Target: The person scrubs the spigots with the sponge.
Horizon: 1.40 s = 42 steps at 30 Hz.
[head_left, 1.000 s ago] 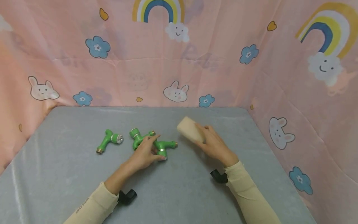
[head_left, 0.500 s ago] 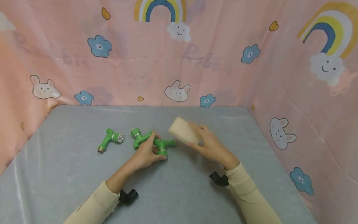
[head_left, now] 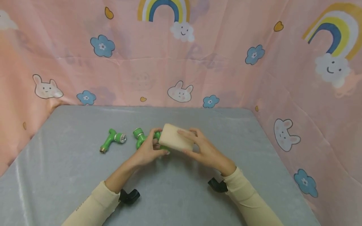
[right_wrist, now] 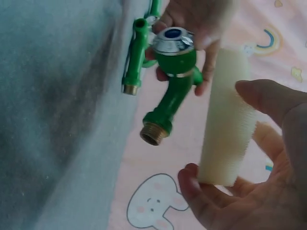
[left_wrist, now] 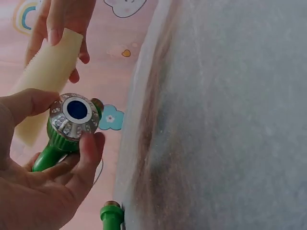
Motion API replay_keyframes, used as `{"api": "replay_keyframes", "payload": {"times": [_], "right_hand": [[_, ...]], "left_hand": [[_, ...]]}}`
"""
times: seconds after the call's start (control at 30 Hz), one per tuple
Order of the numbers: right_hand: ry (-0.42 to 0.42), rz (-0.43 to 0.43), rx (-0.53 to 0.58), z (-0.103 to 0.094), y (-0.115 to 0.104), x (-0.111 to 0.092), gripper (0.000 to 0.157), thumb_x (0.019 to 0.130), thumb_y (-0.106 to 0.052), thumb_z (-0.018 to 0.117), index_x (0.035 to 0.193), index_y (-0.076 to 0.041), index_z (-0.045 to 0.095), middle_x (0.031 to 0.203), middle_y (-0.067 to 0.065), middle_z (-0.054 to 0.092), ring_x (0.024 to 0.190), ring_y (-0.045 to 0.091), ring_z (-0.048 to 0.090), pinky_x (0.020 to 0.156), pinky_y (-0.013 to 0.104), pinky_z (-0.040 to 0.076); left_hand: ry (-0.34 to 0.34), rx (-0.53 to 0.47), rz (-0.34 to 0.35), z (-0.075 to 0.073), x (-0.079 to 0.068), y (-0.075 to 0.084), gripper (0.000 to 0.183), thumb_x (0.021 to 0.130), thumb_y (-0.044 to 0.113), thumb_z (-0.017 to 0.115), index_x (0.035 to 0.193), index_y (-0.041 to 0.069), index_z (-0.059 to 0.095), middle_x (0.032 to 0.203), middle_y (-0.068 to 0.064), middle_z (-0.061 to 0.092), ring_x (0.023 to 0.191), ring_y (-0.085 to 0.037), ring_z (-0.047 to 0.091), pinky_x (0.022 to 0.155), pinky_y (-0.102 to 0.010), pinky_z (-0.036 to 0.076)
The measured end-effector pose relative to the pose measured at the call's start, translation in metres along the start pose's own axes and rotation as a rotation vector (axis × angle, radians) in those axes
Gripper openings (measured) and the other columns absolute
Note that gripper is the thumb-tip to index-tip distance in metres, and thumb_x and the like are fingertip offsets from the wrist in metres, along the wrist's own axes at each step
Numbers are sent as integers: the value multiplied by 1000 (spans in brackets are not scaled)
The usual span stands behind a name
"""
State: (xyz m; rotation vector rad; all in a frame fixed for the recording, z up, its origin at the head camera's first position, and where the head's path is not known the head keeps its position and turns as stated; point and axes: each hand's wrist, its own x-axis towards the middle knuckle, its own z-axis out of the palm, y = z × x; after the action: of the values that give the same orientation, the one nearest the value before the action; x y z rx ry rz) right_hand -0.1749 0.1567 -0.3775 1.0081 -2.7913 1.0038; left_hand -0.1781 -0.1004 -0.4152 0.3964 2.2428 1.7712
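My left hand [head_left: 147, 151] grips a green tap [left_wrist: 64, 132] with a silver, blue-centred knob, thumb and fingers around the knob end. Its brass threaded outlet points downward in the right wrist view. In the head view, this tap is mostly hidden behind my fingers and a cream sponge [head_left: 173, 137]. My right hand [head_left: 210, 152] holds that sponge between thumb and fingers. One sponge side looks ridged in the right wrist view, where a gap shows between sponge [right_wrist: 225, 120] and tap [right_wrist: 175, 67]. A second green tap [head_left: 139, 135] lies just beyond my left hand, partly covered.
A third green tap [head_left: 113, 138] lies on the grey cloth-covered table [head_left: 175, 194], farther left. Pink printed curtains [head_left: 226, 72] rise behind the table and along its sides. Black wrist camera mounts [head_left: 129, 196] stick out below both cream sleeves.
My right hand has brought the sponge leftward, close to the left hand, so it now covers part of the tap. My left hand has pulled the tap slightly up and turned it.
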Motion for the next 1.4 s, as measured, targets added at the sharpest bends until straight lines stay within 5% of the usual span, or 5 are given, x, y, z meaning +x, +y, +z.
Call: {"api": "replay_keyframes", "payload": {"times": [0.13, 0.47, 0.77, 1.1, 1.4], "right_hand": [[17, -31, 9, 2, -1, 2, 59, 95, -18, 72, 149, -25, 52, 150, 19, 39, 126, 34, 54, 94, 47, 54], [64, -15, -13, 2, 1, 4, 57, 92, -9, 70, 145, -26, 57, 151, 18, 38, 127, 35, 53, 93, 47, 54], [137, 22, -55, -11, 10, 2, 59, 86, -2, 68, 141, -23, 61, 147, 19, 41, 115, 35, 53, 76, 38, 48], [168, 68, -23, -27, 20, -2, 59, 86, 1, 64, 142, -16, 60, 148, 24, 41, 124, 40, 49, 90, 49, 48], [75, -6, 136, -4, 4, 2, 51, 103, -15, 54, 153, -23, 46, 152, 19, 34, 121, 36, 50, 91, 45, 49]], "left_hand": [[-42, -120, 14, -1, 0, 5, 92, 90, 2, 72, 159, 18, 13, 142, -32, 54, 126, -43, 61, 92, -40, 60], [-41, -218, 20, -5, 1, 11, 97, 88, 0, 71, 161, 20, 12, 145, -34, 50, 127, -45, 60, 94, -36, 58], [-10, -168, -35, -10, 1, 10, 84, 89, 3, 67, 157, -8, 20, 154, -29, 42, 138, -40, 50, 108, -37, 50], [-14, -65, -6, -14, 0, 6, 75, 89, 7, 72, 154, -3, 34, 146, -29, 52, 133, -40, 56, 111, -48, 47], [-81, -35, 73, -8, 0, 2, 70, 87, 0, 71, 149, -9, 39, 147, -31, 49, 134, -48, 52, 112, -55, 43]]}}
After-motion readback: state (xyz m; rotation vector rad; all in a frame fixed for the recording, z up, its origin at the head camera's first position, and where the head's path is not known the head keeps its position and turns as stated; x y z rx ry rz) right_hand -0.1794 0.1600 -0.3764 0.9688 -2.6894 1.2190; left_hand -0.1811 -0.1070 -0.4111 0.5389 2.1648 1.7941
